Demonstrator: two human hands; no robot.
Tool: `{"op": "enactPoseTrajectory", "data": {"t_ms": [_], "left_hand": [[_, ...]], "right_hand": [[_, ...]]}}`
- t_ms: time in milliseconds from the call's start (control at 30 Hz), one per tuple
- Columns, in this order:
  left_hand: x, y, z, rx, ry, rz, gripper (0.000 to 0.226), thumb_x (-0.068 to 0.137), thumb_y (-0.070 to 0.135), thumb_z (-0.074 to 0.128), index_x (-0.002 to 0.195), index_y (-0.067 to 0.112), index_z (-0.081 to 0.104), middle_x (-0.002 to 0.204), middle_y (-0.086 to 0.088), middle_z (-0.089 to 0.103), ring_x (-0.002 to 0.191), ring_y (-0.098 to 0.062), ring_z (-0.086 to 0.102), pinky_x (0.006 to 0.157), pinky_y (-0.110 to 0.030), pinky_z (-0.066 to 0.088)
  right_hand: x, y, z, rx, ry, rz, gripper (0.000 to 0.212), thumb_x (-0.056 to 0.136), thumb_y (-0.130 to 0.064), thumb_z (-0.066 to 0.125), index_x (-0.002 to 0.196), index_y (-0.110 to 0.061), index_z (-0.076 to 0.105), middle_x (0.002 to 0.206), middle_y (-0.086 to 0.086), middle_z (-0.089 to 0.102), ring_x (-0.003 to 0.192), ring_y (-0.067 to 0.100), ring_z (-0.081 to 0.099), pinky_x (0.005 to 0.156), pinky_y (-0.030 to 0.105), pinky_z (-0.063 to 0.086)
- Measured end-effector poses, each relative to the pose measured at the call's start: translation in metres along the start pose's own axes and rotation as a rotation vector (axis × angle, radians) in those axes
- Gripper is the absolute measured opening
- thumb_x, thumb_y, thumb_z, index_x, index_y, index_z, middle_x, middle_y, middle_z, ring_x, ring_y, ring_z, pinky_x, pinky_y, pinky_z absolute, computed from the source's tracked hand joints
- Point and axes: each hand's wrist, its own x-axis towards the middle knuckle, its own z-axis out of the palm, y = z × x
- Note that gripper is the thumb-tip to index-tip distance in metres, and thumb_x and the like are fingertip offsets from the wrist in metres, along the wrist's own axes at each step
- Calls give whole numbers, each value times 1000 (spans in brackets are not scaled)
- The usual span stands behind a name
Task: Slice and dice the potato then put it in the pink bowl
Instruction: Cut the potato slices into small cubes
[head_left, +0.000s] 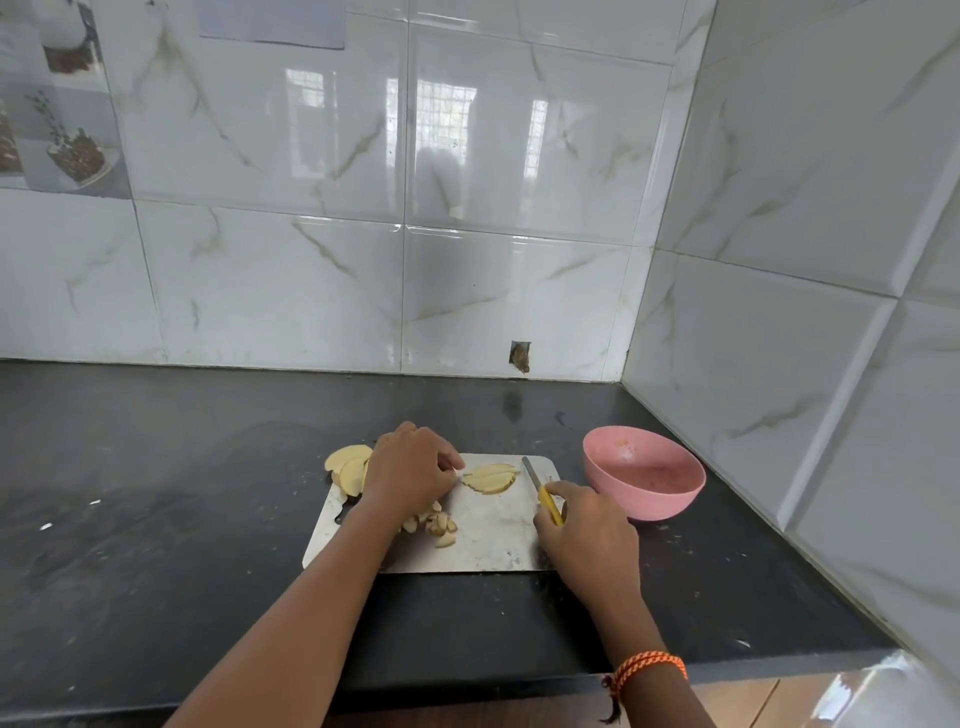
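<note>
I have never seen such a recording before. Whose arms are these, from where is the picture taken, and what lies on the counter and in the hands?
There is no machine here. A person wears one camera on the head, looking forward and down, so you see that person's own two arms. On the dark counter lies a metal cutting board. The right hand grips a knife with a yellow handle. The left hand touches a potato slice cut into strips. More slices wait at the board's far left corner, and diced pieces lie near the left wrist. The pink bowl stands right of the board.

One pink bowl (644, 480), one knife (543, 491), one cutting board (488, 540) (potato pieces too heaped to count).
</note>
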Motion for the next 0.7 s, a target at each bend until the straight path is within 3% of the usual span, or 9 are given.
{"op": "enactPoseTrajectory", "data": {"t_ms": [100,233,367,467,600,700], "left_hand": [[0,1,3,-3,21,12,12,83,33,80,93,40,84,85,26,76,96,-5,65,96,-39,55],[0,6,8,16,49,41,11,88,34,77,96,39,82,86,23,76,103,-8,58,99,-36,46],[3,6,12,3,53,34,10,88,33,77,94,40,81,82,22,74,100,-7,59,96,-38,48],[2,7,12,10,46,33,10,89,33,76,95,40,80,83,21,74,102,-9,58,95,-38,49],[2,7,13,-13,53,20,7,87,33,79,91,39,80,77,22,73,96,-9,63,92,-41,54],[2,7,13,-10,64,25,8,88,33,78,89,41,79,78,22,72,97,-8,61,94,-42,53]], "right_hand": [[-1,-2,-2,-6,-32,-41,44,99,-46,59,140,-33,61,94,-12,68,74,7,60,67,18,50],[-4,-4,-5,4,-68,-81,42,100,-44,59,140,-36,60,92,-12,68,71,4,58,58,11,35],[-3,-3,-4,25,-37,-52,40,98,-42,60,137,-33,63,85,-12,67,70,5,60,63,18,48],[-3,-4,-3,28,-54,-68,41,98,-44,60,138,-35,62,90,-11,70,74,6,59,64,19,44],[-3,-3,-2,30,-43,-66,42,98,-45,60,138,-34,62,89,-11,69,72,7,60,71,23,54],[-4,-5,-2,-9,-64,-97,42,100,-46,57,140,-35,60,97,-10,70,78,8,60,71,21,48]]}}
